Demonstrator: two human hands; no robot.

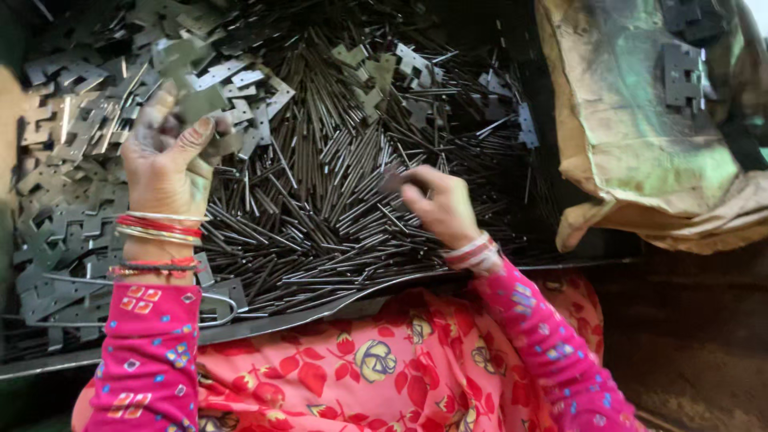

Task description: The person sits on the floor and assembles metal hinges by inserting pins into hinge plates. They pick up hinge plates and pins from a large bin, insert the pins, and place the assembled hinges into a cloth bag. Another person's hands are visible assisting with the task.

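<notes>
Looking down from the head camera, we raise our left hand (164, 156) over the heap of flat grey metal plates (72, 144), its fingers pinched shut on one such plate piece (196, 104) held up at the fingertips. Our right hand (438, 204) reaches into the pile of thin metal pins (320, 208) in the tray (264, 320) before our lap, fingertips closed together on something small and blurred. A crumpled brown sack (640, 128) lies right of the tray.
</notes>
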